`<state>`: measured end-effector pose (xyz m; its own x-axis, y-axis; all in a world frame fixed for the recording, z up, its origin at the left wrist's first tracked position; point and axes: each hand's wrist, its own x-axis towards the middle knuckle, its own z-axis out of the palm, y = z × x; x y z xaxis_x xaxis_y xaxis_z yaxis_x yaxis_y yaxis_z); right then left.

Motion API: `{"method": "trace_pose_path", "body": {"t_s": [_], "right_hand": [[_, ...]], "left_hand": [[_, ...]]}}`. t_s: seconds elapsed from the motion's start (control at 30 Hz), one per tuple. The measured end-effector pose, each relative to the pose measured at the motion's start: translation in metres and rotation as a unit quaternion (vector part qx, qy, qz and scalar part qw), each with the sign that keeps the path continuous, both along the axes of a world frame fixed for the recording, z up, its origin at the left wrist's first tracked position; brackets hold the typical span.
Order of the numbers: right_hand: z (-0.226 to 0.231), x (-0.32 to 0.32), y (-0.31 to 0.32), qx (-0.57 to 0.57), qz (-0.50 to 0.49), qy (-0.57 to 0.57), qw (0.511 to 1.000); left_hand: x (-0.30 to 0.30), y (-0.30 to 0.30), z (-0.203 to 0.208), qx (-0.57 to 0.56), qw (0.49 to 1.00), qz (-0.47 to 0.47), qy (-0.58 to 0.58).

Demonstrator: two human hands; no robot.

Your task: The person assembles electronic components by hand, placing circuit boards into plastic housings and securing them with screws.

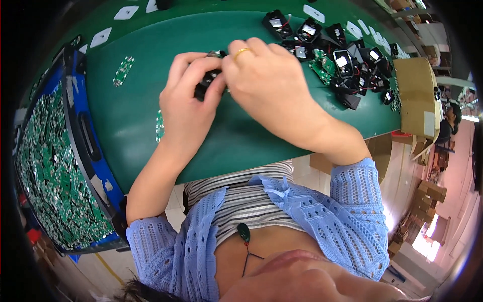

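Observation:
Over the green table (251, 146), my left hand (188, 98) grips a small black plastic housing (204, 84) between its thumb and fingers. My right hand (269, 80), with a ring on one finger, is closed and pressed against the housing's right side. Its fingertips are hidden, so I cannot make out what they pinch. Part of the housing is covered by both hands. A narrow green circuit board (124, 71) lies flat to the left of my hands. Another circuit board (159, 126) shows partly beside my left wrist.
A heap of black housings (347, 88) with wires fills the table's far right, with a cluster of green boards (322, 66) among them. At left stands a blue bin (104, 176) full of circuit boards. A cardboard box (415, 95) is at right. White plates (101, 38) lie beyond.

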<state>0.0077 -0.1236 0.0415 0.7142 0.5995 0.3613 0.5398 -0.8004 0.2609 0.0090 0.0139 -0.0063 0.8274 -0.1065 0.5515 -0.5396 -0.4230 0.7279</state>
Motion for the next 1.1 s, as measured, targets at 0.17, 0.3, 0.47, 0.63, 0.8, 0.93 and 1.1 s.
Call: {"method": "trace_pose_path", "body": {"t_s": [0.17, 0.3, 0.47, 0.63, 0.8, 0.93, 1.1], "right_hand": [[-0.005, 0.005, -0.003, -0.005, 0.002, 0.042, 0.999], [-0.008, 0.016, -0.008, 0.073, 0.065, 0.017, 0.995], [-0.040, 0.023, -0.024, 0.517, 0.086, 0.267, 0.809], [-0.040, 0.023, -0.025, 0.475, 0.097, 0.260, 0.835], [-0.036, 0.019, -0.024, 0.366, 0.096, 0.163, 0.911], [-0.033, 0.016, -0.025, 0.370, 0.078, 0.175, 0.909], [-0.032, 0.019, -0.028, 0.593, -0.002, 0.476, 0.650]], "left_hand": [[-0.001, -0.004, -0.006, -0.021, 0.998, 0.014, 0.062], [0.009, 0.002, -0.013, -0.069, 0.998, 0.006, 0.000], [0.003, 0.005, 0.007, -0.307, 0.877, -0.099, 0.355], [0.005, 0.002, -0.006, -0.280, 0.908, -0.055, 0.305], [0.006, 0.001, -0.013, -0.093, 0.993, -0.020, 0.071], [-0.001, -0.001, -0.006, -0.024, 0.998, 0.023, 0.045], [0.000, -0.002, -0.005, -0.006, 0.999, 0.026, -0.026]]}}
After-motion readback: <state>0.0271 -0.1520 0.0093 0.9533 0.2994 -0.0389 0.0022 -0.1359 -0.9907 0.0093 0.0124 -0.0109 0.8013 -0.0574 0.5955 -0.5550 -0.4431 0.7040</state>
